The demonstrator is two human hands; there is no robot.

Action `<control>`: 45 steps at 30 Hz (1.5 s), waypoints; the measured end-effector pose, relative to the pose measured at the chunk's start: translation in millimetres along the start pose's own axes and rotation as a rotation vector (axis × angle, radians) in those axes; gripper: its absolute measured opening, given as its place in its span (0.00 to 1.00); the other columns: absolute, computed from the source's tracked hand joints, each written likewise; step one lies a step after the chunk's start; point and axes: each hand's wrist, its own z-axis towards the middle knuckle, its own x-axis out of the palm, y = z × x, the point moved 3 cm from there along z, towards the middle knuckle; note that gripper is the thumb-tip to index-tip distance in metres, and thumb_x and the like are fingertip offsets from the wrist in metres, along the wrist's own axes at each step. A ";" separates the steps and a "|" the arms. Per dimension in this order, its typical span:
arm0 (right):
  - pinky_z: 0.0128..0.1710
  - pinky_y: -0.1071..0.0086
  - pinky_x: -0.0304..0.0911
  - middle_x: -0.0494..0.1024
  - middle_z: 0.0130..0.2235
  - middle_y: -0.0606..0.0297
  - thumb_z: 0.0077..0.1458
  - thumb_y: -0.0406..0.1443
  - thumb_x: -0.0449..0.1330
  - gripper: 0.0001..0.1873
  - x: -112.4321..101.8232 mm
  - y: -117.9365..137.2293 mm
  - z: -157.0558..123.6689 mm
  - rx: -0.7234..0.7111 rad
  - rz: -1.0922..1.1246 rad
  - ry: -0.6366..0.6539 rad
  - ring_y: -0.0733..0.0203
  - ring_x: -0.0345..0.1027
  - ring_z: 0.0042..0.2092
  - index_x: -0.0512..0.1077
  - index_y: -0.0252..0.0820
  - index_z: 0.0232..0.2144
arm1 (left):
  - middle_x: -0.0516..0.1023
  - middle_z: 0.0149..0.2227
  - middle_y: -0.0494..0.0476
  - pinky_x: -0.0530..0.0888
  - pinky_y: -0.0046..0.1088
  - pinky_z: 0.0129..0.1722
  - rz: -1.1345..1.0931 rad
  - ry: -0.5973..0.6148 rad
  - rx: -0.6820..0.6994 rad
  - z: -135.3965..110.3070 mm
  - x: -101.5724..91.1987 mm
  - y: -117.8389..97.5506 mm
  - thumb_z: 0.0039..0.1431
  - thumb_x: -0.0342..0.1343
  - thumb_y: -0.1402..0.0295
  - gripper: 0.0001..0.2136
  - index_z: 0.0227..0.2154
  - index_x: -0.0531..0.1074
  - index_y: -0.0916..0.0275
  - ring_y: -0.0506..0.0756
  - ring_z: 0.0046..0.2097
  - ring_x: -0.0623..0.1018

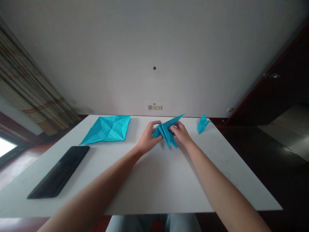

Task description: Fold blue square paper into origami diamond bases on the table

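Observation:
A half-folded blue paper figure (167, 130) with a long point rising to the upper right is held just above the white table (154, 180). My left hand (147, 138) pinches its left end, fingers closed on the paper. My right hand (181, 132) grips its right side, fingers curled over the folds. Both forearms reach in from the bottom of the view.
A creased, unfolded blue paper sheet (107, 129) lies at the table's back left. A small folded blue paper figure (202, 124) sits at the back right. A long black flat object (60, 170) lies along the left side. A wall with a socket (154, 107) stands behind the table.

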 end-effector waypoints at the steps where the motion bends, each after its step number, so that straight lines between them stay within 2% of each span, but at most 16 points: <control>1: 0.44 0.44 0.77 0.87 0.40 0.62 0.54 0.52 0.78 0.14 0.2 0.1 0.4 -0.011 0.006 -0.004 0.39 0.82 0.45 0.79 0.61 0.36 | 0.86 0.64 0.62 0.72 0.82 0.74 0.064 -0.070 0.033 1.1 -3.0 -2.5 0.64 0.76 0.46 0.34 0.70 0.75 0.39 0.82 0.70 0.83; 3: 0.46 0.45 0.78 0.86 0.40 0.64 0.54 0.55 0.78 0.18 0.1 -0.7 1.4 -0.027 0.017 -0.019 0.41 0.81 0.46 0.76 0.61 0.34 | 0.85 0.64 0.62 0.74 0.78 0.72 0.186 -0.203 0.108 2.4 -7.5 -9.1 0.62 0.77 0.46 0.26 0.60 0.81 0.40 0.81 0.69 0.82; 7: 0.49 0.47 0.79 0.87 0.41 0.68 0.54 0.59 0.78 0.19 -1.7 -6.9 4.2 0.011 0.039 -0.024 0.42 0.79 0.48 0.79 0.64 0.39 | 0.86 0.59 0.62 0.72 0.74 0.72 0.276 -0.280 0.197 2.2 -10.1 -21.1 0.59 0.76 0.49 0.19 0.52 0.85 0.41 0.82 0.65 0.82; 11: 0.52 0.44 0.79 0.90 0.46 0.69 0.56 0.55 0.76 0.13 -5.6 -8.6 6.6 0.020 0.027 -0.017 0.40 0.83 0.54 0.82 0.66 0.40 | 0.89 0.52 0.59 0.74 0.70 0.68 0.279 -0.333 0.154 1.0 -13.6 -28.9 0.66 0.68 0.46 0.12 0.47 0.86 0.41 0.80 0.59 0.83; 13: 0.52 0.41 0.79 0.90 0.46 0.67 0.58 0.53 0.74 0.10 -7.7 -7.7 6.7 0.062 0.023 -0.013 0.38 0.84 0.54 0.81 0.65 0.39 | 0.90 0.48 0.57 0.77 0.68 0.65 0.294 -0.367 0.122 0.9 -15.6 -31.7 0.69 0.65 0.43 0.13 0.44 0.86 0.41 0.78 0.56 0.84; 15: 0.54 0.38 0.80 0.90 0.44 0.64 0.59 0.52 0.73 0.09 -9.2 -6.0 6.4 0.108 0.024 0.006 0.36 0.85 0.52 0.81 0.63 0.37 | 0.89 0.44 0.56 0.79 0.66 0.60 0.310 -0.398 0.107 1.3 -17.6 -33.1 0.68 0.65 0.44 0.12 0.42 0.85 0.42 0.76 0.51 0.84; 18: 0.56 0.34 0.81 0.90 0.45 0.61 0.56 0.52 0.74 0.10 -12.4 -1.9 7.0 0.094 0.000 0.012 0.35 0.84 0.51 0.82 0.61 0.35 | 0.88 0.41 0.55 0.80 0.62 0.56 0.274 -0.432 0.066 2.8 -22.0 -28.8 0.66 0.64 0.48 0.10 0.40 0.84 0.44 0.75 0.49 0.84; 21: 0.54 0.33 0.81 0.89 0.46 0.59 0.55 0.50 0.75 0.08 -18.4 0.9 8.7 0.057 -0.037 -0.029 0.34 0.82 0.52 0.82 0.61 0.34 | 0.88 0.43 0.55 0.81 0.63 0.59 0.207 -0.462 -0.023 5.2 -28.3 -17.9 0.66 0.62 0.48 0.13 0.46 0.83 0.44 0.76 0.55 0.85; 25: 0.51 0.39 0.82 0.88 0.43 0.60 0.58 0.47 0.71 0.04 -28.0 4.0 10.1 -0.003 -0.111 -0.121 0.36 0.80 0.51 0.81 0.62 0.34 | 0.88 0.48 0.59 0.79 0.67 0.67 0.186 -0.506 -0.090 9.1 -36.4 -5.7 0.69 0.58 0.38 0.22 0.53 0.83 0.44 0.80 0.64 0.82; 28: 0.49 0.43 0.82 0.87 0.42 0.64 0.58 0.48 0.70 0.05 -30.6 4.8 10.0 -0.023 -0.153 -0.158 0.39 0.80 0.49 0.80 0.63 0.37 | 0.88 0.48 0.59 0.80 0.66 0.66 0.157 -0.467 -0.097 12.2 -39.4 -0.8 0.68 0.59 0.30 0.26 0.53 0.83 0.43 0.80 0.64 0.82; 30: 0.48 0.44 0.81 0.87 0.44 0.65 0.56 0.47 0.71 0.10 -29.6 4.3 9.0 -0.016 -0.154 -0.161 0.42 0.80 0.46 0.79 0.63 0.41 | 0.88 0.47 0.58 0.80 0.65 0.63 0.149 -0.471 -0.063 13.5 -41.9 0.5 0.68 0.61 0.29 0.26 0.49 0.84 0.43 0.78 0.60 0.83; 33: 0.47 0.45 0.79 0.89 0.44 0.66 0.51 0.44 0.74 0.15 -25.8 2.8 6.3 0.003 -0.170 -0.121 0.43 0.81 0.43 0.77 0.62 0.42 | 0.87 0.44 0.58 0.80 0.62 0.61 0.154 -0.524 0.028 14.6 -46.3 0.2 0.71 0.63 0.33 0.22 0.43 0.83 0.45 0.74 0.54 0.83; 36: 0.45 0.45 0.79 0.89 0.39 0.65 0.50 0.43 0.73 0.09 -22.7 -1.3 4.8 0.051 -0.206 -0.013 0.42 0.81 0.41 0.79 0.61 0.35 | 0.88 0.44 0.58 0.81 0.57 0.58 0.175 -0.566 0.072 16.3 -48.8 -0.8 0.72 0.63 0.36 0.20 0.42 0.82 0.46 0.71 0.51 0.83; 39: 0.53 0.41 0.80 0.93 0.44 0.63 0.51 0.46 0.72 0.06 -25.0 -6.8 7.1 0.094 -0.259 0.045 0.37 0.85 0.47 0.81 0.61 0.33 | 0.88 0.44 0.60 0.82 0.51 0.53 0.236 -0.623 0.066 18.0 -52.4 -2.5 0.72 0.62 0.40 0.19 0.42 0.81 0.50 0.68 0.49 0.84; 42: 0.61 0.38 0.79 0.94 0.51 0.60 0.50 0.50 0.76 0.13 -29.5 -11.2 11.9 0.100 -0.227 0.037 0.32 0.87 0.55 0.84 0.62 0.38 | 0.87 0.41 0.59 0.80 0.44 0.50 0.290 -0.662 0.034 18.9 -59.4 -3.8 0.75 0.59 0.48 0.15 0.39 0.80 0.52 0.65 0.46 0.84; 45: 0.61 0.42 0.81 0.93 0.52 0.58 0.50 0.57 0.79 0.22 -30.4 -13.2 15.6 0.083 -0.155 0.064 0.34 0.87 0.57 0.84 0.59 0.43 | 0.84 0.37 0.56 0.76 0.37 0.45 0.330 -0.692 -0.028 18.6 -69.1 -4.6 0.77 0.59 0.55 0.13 0.36 0.77 0.53 0.61 0.43 0.82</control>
